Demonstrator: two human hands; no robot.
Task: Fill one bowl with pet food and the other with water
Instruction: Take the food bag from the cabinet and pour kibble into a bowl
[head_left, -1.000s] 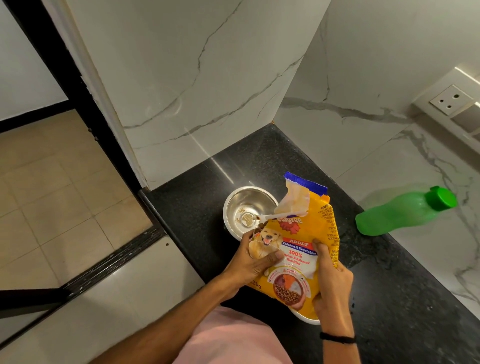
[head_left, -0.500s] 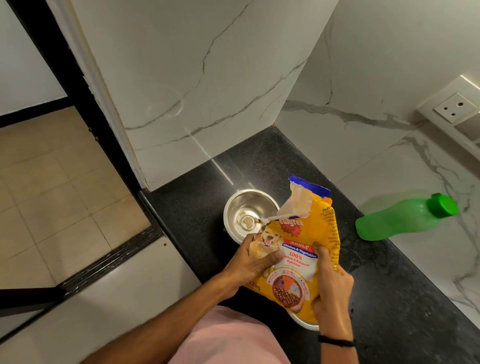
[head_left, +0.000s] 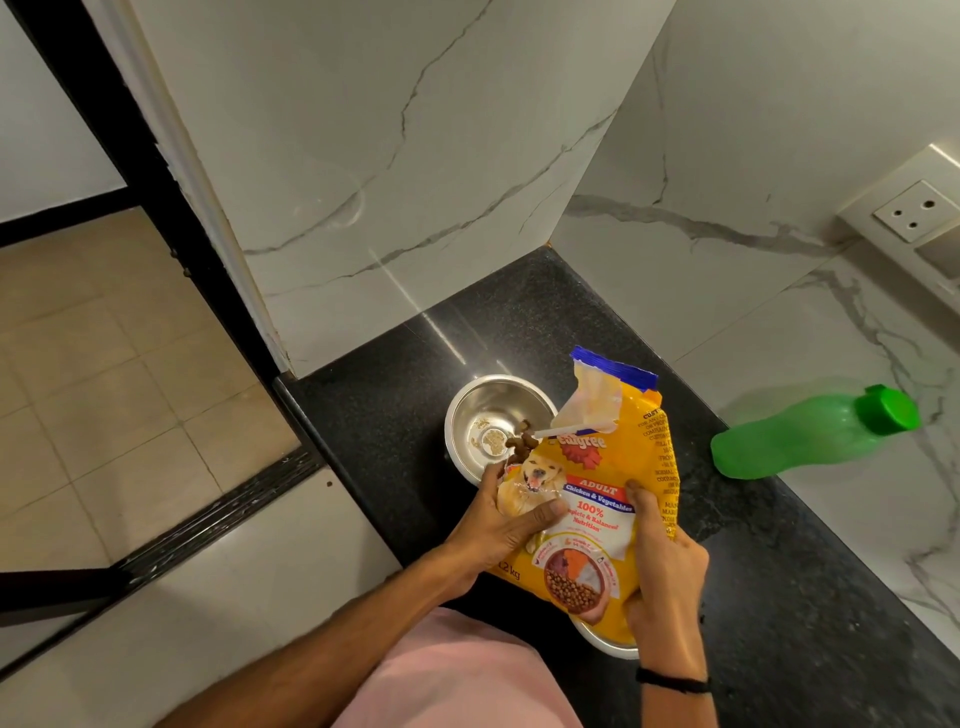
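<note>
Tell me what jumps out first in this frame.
The yellow pet food bag at centre, gripped by the left hand and right hand, is tipped so brown kibble spills from its torn corner over the steel bowl on the black counter. Next comes the bright green bottle at the right by the marble wall. A second bowl peeks out under the bag, nearer the person.

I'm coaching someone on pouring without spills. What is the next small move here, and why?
Probably tip the yellow bag a little further over the steel bowl. The left hand and right hand both grip the bag, and its torn corner hangs over the bowl. Only a few brown kibble pieces show at that opening, and the bowl holds little more than crumbs.
</note>
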